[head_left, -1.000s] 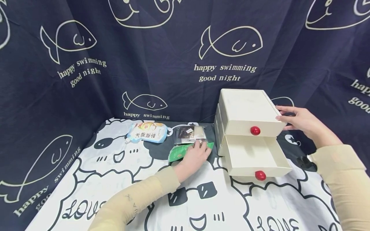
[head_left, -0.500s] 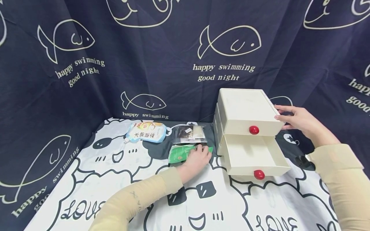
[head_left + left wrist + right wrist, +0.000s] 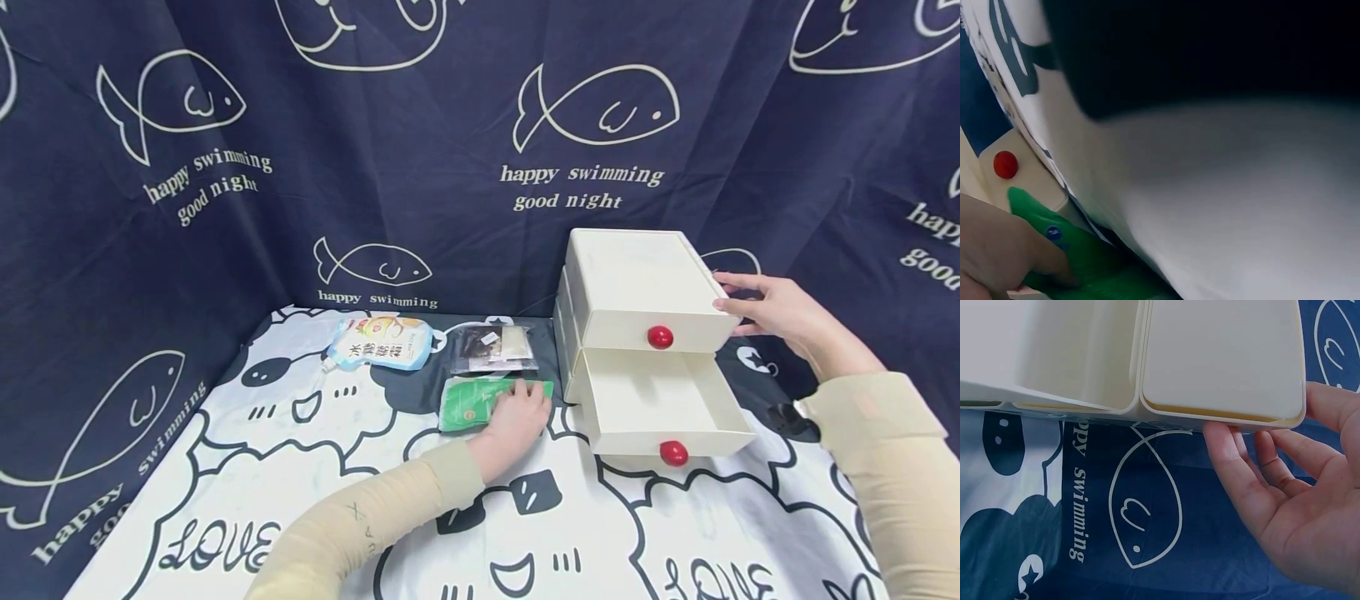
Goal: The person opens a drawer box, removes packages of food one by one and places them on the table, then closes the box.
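In the head view my left hand [image 3: 517, 417] holds a flat green packet [image 3: 472, 404] by its right part, with bent fingers over it. The left wrist view has the fingers against the green packet [image 3: 1091, 262], partly hiding it. At the right, my right hand [image 3: 787, 317] rests its fingertips on the side of a white drawer unit [image 3: 637, 271]. The right wrist view shows the fingers [image 3: 1229, 450] spread along the unit's edge. A lower drawer [image 3: 667, 400] is pulled out and looks bare inside; the top drawer is closed.
Behind the green packet lies a clear packet [image 3: 495, 348] with dark and pale contents. A blue and white spouted pouch [image 3: 382, 342] lies farther left. Red knobs [image 3: 660, 337] stick out from the drawer fronts. A dark fish-print curtain [image 3: 450, 167] hangs behind the patterned cloth [image 3: 300, 467].
My left hand and the green packet have shifted slightly toward me, apart from the clear packet. The right hand stays on the drawer unit.
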Tool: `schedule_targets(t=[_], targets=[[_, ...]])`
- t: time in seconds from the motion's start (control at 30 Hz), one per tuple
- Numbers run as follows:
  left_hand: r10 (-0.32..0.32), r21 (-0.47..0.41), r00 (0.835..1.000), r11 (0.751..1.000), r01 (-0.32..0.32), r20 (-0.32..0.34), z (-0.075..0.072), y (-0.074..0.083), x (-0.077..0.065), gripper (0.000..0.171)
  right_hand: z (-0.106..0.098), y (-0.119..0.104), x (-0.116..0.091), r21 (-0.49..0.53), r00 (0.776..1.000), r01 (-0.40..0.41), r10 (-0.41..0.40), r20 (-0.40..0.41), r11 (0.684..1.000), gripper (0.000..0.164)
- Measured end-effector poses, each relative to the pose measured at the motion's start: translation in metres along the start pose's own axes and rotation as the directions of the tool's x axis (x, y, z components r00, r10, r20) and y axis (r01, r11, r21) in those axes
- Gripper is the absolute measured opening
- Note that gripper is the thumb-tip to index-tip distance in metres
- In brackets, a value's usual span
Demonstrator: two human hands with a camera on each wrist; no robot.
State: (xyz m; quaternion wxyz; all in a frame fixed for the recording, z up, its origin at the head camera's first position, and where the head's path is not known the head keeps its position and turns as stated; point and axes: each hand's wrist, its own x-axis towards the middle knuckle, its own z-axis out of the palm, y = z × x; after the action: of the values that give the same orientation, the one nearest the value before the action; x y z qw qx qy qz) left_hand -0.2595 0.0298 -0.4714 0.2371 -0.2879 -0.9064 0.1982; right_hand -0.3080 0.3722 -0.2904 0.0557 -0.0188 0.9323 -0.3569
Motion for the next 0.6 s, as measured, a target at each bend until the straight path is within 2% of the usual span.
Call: schedule_targets(t=[0.23, 0.6], targets=[[-0.014, -0.075, 0.995, 0.997, 0.021, 0.095, -0.0059, 0.0043, 0.0002, 0.019, -0.0006, 0.0002, -0.0003, 0.007, 1.000, 0.000, 0.000, 0.000, 1.000, 0.080], [-0.056, -0.146, 0.993, 0.987, 0.071, 0.104, -0.0108, 0.0053, -0.0019, 0.014, 0.0004, 0.0000, -0.0001, 0.029, 1.000, 0.002, -0.002, -0.004, 1.000, 0.080]])
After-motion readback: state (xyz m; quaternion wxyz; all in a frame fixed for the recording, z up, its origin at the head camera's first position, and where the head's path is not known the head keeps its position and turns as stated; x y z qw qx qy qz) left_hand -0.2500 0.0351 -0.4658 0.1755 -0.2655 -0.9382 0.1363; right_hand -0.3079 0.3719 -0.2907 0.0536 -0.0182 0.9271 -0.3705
